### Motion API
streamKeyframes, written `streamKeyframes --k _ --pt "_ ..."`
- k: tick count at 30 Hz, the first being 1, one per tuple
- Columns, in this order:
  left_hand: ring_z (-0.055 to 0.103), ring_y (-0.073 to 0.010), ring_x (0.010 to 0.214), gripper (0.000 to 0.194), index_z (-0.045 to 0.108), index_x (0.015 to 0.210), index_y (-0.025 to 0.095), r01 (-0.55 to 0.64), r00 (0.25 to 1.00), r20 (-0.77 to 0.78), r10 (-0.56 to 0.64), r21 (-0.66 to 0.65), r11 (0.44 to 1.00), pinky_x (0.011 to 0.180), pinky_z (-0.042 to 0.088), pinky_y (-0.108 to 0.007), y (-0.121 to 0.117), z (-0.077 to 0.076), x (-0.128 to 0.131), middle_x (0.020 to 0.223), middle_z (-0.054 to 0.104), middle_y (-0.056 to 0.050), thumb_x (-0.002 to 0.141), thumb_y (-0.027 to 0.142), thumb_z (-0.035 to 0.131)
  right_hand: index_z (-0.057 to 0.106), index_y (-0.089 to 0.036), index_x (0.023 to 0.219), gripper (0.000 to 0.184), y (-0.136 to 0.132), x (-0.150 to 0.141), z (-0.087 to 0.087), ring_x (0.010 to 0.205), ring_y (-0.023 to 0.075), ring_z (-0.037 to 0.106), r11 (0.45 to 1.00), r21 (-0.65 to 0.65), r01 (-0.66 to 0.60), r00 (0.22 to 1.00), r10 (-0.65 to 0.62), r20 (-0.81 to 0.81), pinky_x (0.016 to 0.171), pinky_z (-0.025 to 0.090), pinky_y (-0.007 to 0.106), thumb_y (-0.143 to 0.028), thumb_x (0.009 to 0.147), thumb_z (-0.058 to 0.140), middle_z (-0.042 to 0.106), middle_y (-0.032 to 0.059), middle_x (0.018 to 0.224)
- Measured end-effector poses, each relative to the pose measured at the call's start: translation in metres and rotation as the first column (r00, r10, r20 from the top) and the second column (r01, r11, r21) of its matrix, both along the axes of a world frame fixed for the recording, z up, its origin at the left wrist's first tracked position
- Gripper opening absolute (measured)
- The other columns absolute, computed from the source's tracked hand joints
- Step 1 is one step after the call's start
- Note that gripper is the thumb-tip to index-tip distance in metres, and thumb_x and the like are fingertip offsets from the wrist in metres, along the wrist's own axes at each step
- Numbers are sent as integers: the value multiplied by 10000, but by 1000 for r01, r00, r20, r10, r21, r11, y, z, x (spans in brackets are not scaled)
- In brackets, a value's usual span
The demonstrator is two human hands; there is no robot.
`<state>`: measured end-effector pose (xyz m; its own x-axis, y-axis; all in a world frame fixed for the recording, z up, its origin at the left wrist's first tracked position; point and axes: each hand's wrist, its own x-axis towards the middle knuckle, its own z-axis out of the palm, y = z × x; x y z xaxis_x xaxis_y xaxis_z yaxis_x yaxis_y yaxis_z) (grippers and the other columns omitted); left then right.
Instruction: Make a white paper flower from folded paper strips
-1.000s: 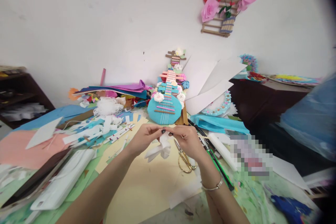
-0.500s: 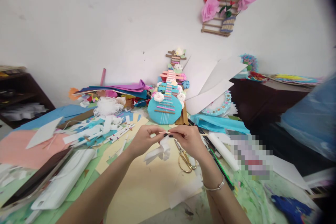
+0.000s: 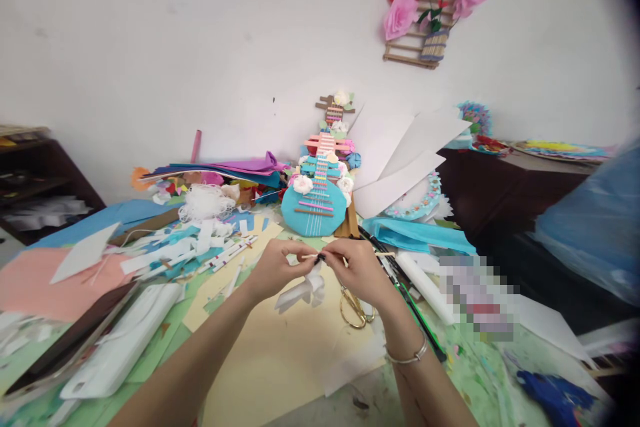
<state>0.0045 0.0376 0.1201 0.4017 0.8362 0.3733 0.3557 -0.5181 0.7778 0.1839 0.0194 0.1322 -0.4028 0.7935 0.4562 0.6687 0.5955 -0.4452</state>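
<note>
Fingers pinched, my left hand (image 3: 281,268) and my right hand (image 3: 356,268) meet over the cream paper sheet. Between them they grip a thin pale stick (image 3: 386,254), whose far end sticks out to the right behind my right hand. A crinkled white paper strip (image 3: 311,285) hangs from the stick just below the fingertips. Exactly how the strip is fixed there is hidden by the fingers. Gold-handled scissors (image 3: 356,312) lie beside my right hand, their blades mostly covered by it.
A blue paper lute (image 3: 314,210) with flowers leans against the wall ahead. White paper scraps (image 3: 175,250), a string bundle (image 3: 207,203) and a white power strip (image 3: 123,340) lie left. On the right are a white roll (image 3: 426,288) and a blue glue gun (image 3: 553,397).
My fingertips have drawn closer together on the stick, and my right hand has shifted slightly, covering more of the scissors. The paper strip hangs almost as before.
</note>
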Motion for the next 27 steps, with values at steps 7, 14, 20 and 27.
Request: streamKeyframes --k 7,14,20,27 --pt "604 -147 671 155 714 739 134 33 998 45 -36 80 996 621 457 -221 4 -4 1 723 685 -65 745 217 583 471 -154 581 298 0 1 -1 520 75 398 998 12 56 997 -56 45 515 225 209 -254 861 456 462 -27 534" --pt "636 -177 723 185 730 812 136 58 993 112 -42 -139 989 624 475 -223 6 -4 -1 781 717 -73 741 260 612 525 -160 631 252 2 -1 -4 556 82 434 997 -2 71 997 -71 -3 526 241 205 -267 854 476 535 -15 593" --pt "640 -175 659 228 726 857 112 129 954 298 -21 -346 929 578 483 -229 7 -8 2 743 718 -88 702 266 662 555 -167 650 246 0 -2 -4 545 83 435 995 8 103 995 -102 -14 520 246 206 -291 850 485 562 -11 606" --pt "625 -161 603 291 712 915 100 156 940 341 -5 -417 896 535 470 -227 5 -7 2 704 709 -92 681 272 685 556 -165 628 260 -1 -4 -2 536 79 445 991 33 129 991 -129 -24 521 259 205 -315 834 505 567 -14 588"
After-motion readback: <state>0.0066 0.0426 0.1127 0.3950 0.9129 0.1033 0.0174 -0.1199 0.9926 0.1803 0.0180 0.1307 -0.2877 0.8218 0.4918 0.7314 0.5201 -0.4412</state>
